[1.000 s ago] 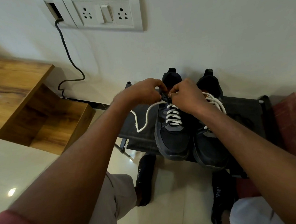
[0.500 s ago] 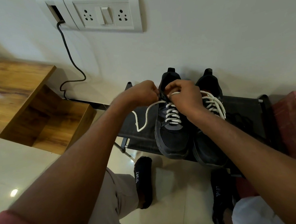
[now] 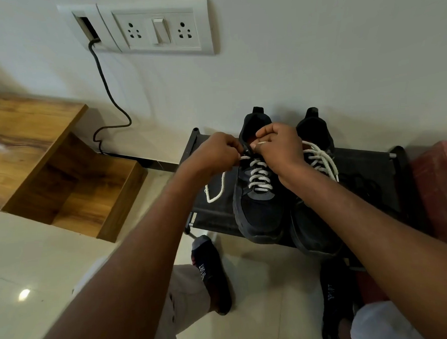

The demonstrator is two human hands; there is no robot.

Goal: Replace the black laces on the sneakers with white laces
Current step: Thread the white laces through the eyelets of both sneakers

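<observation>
Two dark sneakers stand side by side on a low black rack (image 3: 369,176), toes toward me. The left sneaker (image 3: 259,214) carries a white lace (image 3: 259,177) crossed through several eyelets. My left hand (image 3: 211,154) pinches that lace at the shoe's top left eyelet, and a loose loop of it (image 3: 216,193) hangs below onto the rack. My right hand (image 3: 281,144) pinches the lace's other end at the shoe's collar. The right sneaker (image 3: 315,232) also has white laces (image 3: 321,160), partly hidden by my right wrist.
A wooden shelf unit (image 3: 46,164) stands at the left. A socket panel (image 3: 156,29) with a black cable (image 3: 108,97) is on the wall above. A red box (image 3: 443,190) sits right of the rack. My socked feet (image 3: 210,275) rest on the tiled floor.
Both hands have shifted slightly up toward the left sneaker's collar. The loose lace loop beside my left hand has become shorter as the lace was drawn through.
</observation>
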